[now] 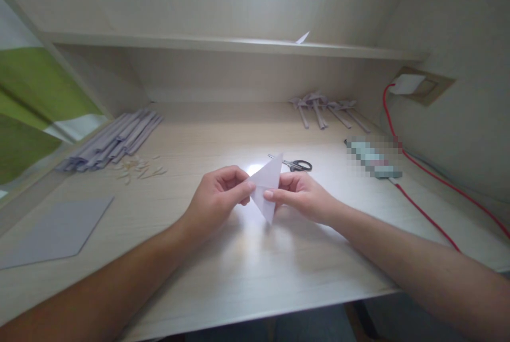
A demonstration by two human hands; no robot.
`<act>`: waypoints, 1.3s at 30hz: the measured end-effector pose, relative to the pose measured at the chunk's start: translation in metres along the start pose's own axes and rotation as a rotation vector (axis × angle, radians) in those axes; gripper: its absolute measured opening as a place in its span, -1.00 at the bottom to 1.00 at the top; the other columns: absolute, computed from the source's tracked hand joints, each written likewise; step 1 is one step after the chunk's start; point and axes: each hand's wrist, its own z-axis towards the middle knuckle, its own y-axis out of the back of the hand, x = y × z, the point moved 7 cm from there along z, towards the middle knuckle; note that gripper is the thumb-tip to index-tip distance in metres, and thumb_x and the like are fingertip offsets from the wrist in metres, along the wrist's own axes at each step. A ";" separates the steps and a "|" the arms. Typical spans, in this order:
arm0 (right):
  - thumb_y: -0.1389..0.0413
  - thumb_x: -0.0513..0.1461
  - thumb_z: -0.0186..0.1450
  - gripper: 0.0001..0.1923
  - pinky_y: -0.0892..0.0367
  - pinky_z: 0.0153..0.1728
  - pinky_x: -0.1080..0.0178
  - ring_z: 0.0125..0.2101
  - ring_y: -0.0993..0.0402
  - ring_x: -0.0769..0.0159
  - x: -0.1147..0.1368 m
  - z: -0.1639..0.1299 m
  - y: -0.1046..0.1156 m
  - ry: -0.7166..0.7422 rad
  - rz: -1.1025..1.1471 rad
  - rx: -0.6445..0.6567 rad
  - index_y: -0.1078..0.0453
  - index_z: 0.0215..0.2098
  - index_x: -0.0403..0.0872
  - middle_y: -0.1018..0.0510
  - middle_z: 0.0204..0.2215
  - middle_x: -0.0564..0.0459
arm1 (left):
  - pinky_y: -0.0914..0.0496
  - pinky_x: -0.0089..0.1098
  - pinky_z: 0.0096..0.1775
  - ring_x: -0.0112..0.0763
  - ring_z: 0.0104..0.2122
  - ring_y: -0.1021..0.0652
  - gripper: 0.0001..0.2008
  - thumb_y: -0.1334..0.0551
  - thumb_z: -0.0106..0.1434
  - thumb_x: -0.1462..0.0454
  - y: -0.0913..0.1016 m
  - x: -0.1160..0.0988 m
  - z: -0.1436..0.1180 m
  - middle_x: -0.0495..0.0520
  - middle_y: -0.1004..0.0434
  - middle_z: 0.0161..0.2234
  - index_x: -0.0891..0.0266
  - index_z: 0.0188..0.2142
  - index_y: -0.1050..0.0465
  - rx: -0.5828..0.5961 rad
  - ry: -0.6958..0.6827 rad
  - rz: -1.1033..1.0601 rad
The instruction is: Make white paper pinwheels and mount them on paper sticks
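In the head view, a folded paper [266, 185] is pinched between both hands just above the desk [247, 273]: the left hand [215, 201] is closed on its left edge, the right hand [303, 196] on its right, fingers [269, 194] narrow around the crease. Scissors [297, 164] lie just beyond the right fingers, a red cable [422, 214] well right of them, rolled strips [113, 143] and a flat sheet [59, 233] well left. A crease could probably be set crooked if the pinched edges slipped, and the tip could be bent against the desk.
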 end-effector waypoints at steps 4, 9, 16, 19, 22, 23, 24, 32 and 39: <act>-0.43 -0.06 0.19 -0.65 -0.51 -0.33 0.28 -0.44 -0.54 0.38 -0.005 0.001 -0.002 -0.061 0.018 0.018 -0.60 -0.28 -0.19 -0.64 -0.40 0.00 | -0.28 -0.42 -0.39 -0.48 -0.53 -0.42 -0.80 -0.37 0.19 0.23 0.005 0.000 0.001 -0.07 -0.47 -0.60 0.25 -0.52 -0.49 -0.052 0.030 0.018; -0.49 -0.07 0.09 -0.61 -0.47 -0.39 0.34 -0.46 -0.51 0.42 -0.003 0.001 0.000 -0.063 0.073 -0.009 -0.57 -0.30 -0.17 -0.62 -0.42 0.06 | -0.34 -0.42 -0.36 -0.47 -0.51 -0.47 -0.80 -0.38 0.22 0.22 0.006 0.001 0.001 -0.03 -0.53 -0.57 0.25 -0.48 -0.51 -0.061 0.033 -0.038; -0.44 0.00 0.15 -0.60 -0.47 -0.36 0.32 -0.50 -0.50 0.43 0.000 -0.001 -0.002 -0.072 0.026 0.020 -0.51 -0.47 -0.14 -0.59 -0.53 0.09 | -0.45 -0.40 -0.31 -0.44 -0.46 -0.53 -0.80 -0.43 0.22 0.18 0.008 0.007 0.000 -0.04 -0.54 -0.52 0.24 -0.42 -0.54 -0.099 0.043 -0.183; -0.44 0.02 0.15 -0.58 -0.49 -0.35 0.29 -0.51 -0.51 0.41 0.001 -0.001 0.000 -0.056 0.004 -0.019 -0.47 -0.49 -0.13 -0.60 -0.55 0.08 | -0.46 -0.41 -0.31 -0.45 -0.47 -0.53 -0.82 -0.44 0.22 0.20 0.009 0.009 0.001 -0.06 -0.54 -0.52 0.23 -0.42 -0.54 -0.119 0.030 -0.226; -0.46 0.01 0.13 -0.58 -0.50 -0.35 0.27 -0.52 -0.50 0.41 0.001 0.000 0.003 -0.046 -0.004 -0.063 -0.46 -0.49 -0.12 -0.60 -0.56 0.08 | -0.48 -0.40 -0.29 -0.44 -0.46 -0.56 -0.83 -0.45 0.21 0.22 0.010 0.009 0.001 -0.05 -0.57 -0.52 0.23 -0.40 -0.55 -0.147 0.025 -0.240; -0.46 0.01 0.12 -0.58 -0.50 -0.36 0.27 -0.52 -0.51 0.41 0.000 0.001 0.004 -0.044 -0.005 -0.071 -0.46 -0.49 -0.12 -0.60 -0.56 0.08 | -0.49 -0.39 -0.28 -0.43 -0.46 -0.56 -0.83 -0.45 0.21 0.21 0.011 0.009 0.001 -0.04 -0.58 -0.51 0.23 -0.40 -0.55 -0.152 0.027 -0.242; -0.46 0.00 0.12 -0.59 -0.50 -0.36 0.27 -0.52 -0.51 0.41 0.000 0.001 0.005 -0.043 -0.005 -0.079 -0.47 -0.48 -0.12 -0.60 -0.55 0.08 | -0.49 -0.39 -0.27 -0.42 -0.45 -0.57 -0.83 -0.46 0.21 0.21 0.011 0.009 0.001 -0.03 -0.59 -0.51 0.24 -0.39 -0.56 -0.156 0.030 -0.244; -0.44 0.00 0.14 -0.62 -0.49 -0.36 0.26 -0.52 -0.53 0.39 -0.001 0.002 0.010 -0.023 -0.038 -0.077 -0.52 -0.46 -0.13 -0.62 -0.54 0.06 | -0.49 -0.39 -0.25 -0.44 -0.42 -0.56 -0.86 -0.44 0.23 0.22 0.020 0.003 -0.002 -0.03 -0.60 -0.48 0.23 -0.35 -0.58 -0.247 -0.018 -0.232; -0.44 -0.03 0.17 -0.65 -0.47 -0.33 0.28 -0.46 -0.56 0.37 -0.001 0.001 0.010 -0.005 -0.062 -0.068 -0.55 -0.38 -0.15 -0.65 -0.47 0.02 | -0.47 -0.40 -0.25 -0.45 -0.43 -0.55 -0.87 -0.44 0.23 0.23 0.022 0.005 -0.001 -0.05 -0.60 -0.49 0.22 -0.34 -0.58 -0.246 -0.008 -0.244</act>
